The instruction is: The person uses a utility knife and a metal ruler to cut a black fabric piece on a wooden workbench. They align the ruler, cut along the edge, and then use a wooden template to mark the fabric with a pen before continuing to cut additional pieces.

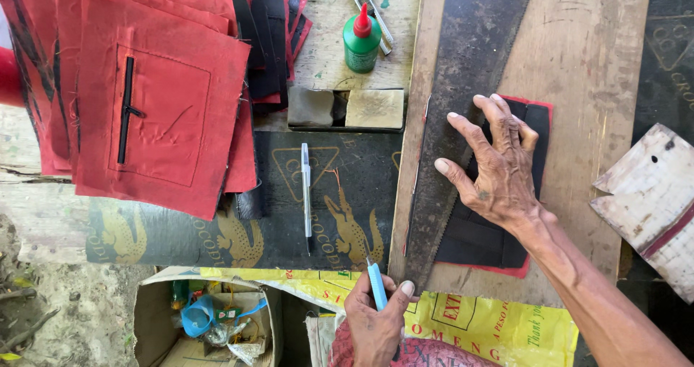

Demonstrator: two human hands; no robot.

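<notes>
Right of centre, the right hand (499, 168) lies spread and flat, fingers splayed, pressing a saw blade (463, 85) down onto a black-and-red fabric piece (481, 240) on the wooden board (578, 70). Its fingertips rest on the blade; the fabric lies under and below the palm. At bottom centre, the left hand (376, 323) pinches a light-blue pen (376, 284), tip up toward the blade's lower end. Red fabric pieces (159, 107) lie stacked at upper left, well apart.
</notes>
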